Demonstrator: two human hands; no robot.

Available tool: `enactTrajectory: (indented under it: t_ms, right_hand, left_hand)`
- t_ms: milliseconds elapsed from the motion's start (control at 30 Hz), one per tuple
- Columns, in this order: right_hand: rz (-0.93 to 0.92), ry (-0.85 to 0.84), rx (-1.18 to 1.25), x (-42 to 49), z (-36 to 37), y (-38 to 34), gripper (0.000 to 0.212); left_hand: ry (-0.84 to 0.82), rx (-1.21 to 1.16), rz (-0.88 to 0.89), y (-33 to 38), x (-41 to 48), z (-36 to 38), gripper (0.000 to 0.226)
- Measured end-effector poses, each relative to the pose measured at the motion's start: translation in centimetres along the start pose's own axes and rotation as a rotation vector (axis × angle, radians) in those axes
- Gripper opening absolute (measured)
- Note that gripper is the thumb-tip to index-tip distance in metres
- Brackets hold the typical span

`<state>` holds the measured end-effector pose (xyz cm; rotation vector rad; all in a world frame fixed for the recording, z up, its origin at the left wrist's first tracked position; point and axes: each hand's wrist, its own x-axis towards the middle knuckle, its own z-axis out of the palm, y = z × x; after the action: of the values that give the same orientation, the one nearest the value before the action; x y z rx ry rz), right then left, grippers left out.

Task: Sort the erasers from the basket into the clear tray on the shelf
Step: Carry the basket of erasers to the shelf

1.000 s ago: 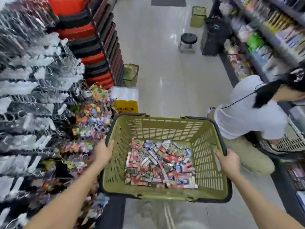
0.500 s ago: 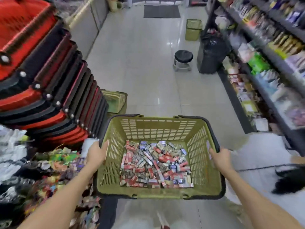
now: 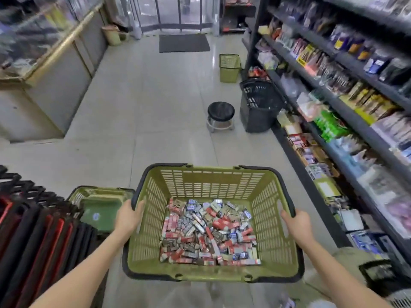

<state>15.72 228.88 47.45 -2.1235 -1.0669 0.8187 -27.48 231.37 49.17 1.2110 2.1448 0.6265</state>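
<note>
Basket [image 3: 213, 185] upright, long axis left-right

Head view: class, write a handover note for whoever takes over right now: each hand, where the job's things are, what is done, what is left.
Left hand grips the left rim of the olive-green slotted plastic basket; right hand grips its right rim.
The pile of small red, blue and grey wrapped erasers lies on the basket's bottom.
The dark metal shop shelf stands to the right; no clear tray can be made out.
Done: nothing sorted, as far as shows.
Left: find the tray, then sort the erasers into it.
</note>
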Motion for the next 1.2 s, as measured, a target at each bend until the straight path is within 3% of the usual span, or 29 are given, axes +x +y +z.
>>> enactTrajectory:
  t_ms: [167, 333, 867, 1200]
  right_hand:
    - [0.07, 0.054, -0.044, 11.1, -1.3, -4.1, 0.026]
    - [0.026, 0.133, -0.085, 23.6, -1.7, -7.9, 0.024]
    - [0.012, 0.094, -0.15, 62.5, 0.2, -23.2, 0.037]
    - [0.223, 0.273, -0.05, 78.8, 6.3, -30.5, 0.026]
  left_hand:
    - [-0.083, 0.0, 0.046, 10.9, 11.1, 3.7, 0.044]
    - [-0.1, -0.023, 0.075, 20.6, 20.8, 9.3, 0.039]
    - [-0.093, -0.063, 0.092, 44.7, 52.0, 20.3, 0.038]
    - [-0.26, 0.057, 0.283, 60.9, 77.0, 26.9, 0.033]
